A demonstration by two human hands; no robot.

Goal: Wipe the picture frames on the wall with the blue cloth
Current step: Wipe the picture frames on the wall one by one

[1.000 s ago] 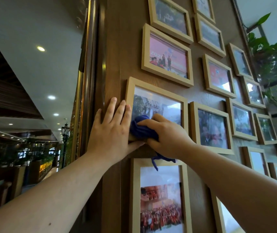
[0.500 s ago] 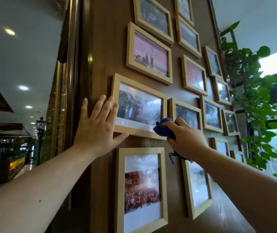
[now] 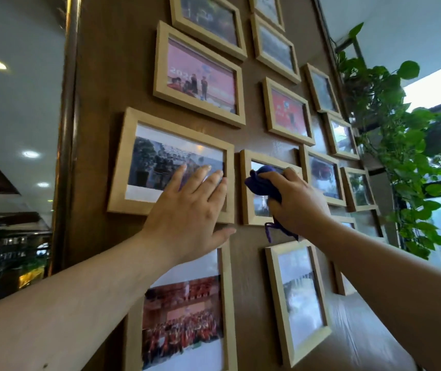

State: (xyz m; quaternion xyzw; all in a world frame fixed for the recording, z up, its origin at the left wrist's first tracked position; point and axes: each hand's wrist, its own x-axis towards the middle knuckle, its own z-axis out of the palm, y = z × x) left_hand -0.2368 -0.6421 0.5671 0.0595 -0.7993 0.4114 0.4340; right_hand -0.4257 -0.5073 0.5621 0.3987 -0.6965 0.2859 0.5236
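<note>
Several light wooden picture frames hang on a brown wall [image 3: 107,76]. My right hand [image 3: 295,202] grips the bunched blue cloth [image 3: 260,182] and presses it on the glass of a small frame [image 3: 247,188] in the middle row. A loose end of the cloth dangles below that frame. My left hand [image 3: 190,212] lies flat with fingers spread on the lower right part of the wide frame [image 3: 133,162] to the left, holding nothing. Both forearms reach up from the bottom of the view.
A portrait frame [image 3: 227,303] with a group photo in red and another portrait frame [image 3: 275,303] hang just below my hands. A leafy green climbing plant [image 3: 406,145] stands along the wall's right edge by a bright window. A dark metal corner trim [image 3: 66,129] bounds the wall on the left.
My right hand has carried the cloth rightward from the wide frame's lower edge onto the small frame beside it. My left hand slid right from the wide frame's left edge to its lower right.
</note>
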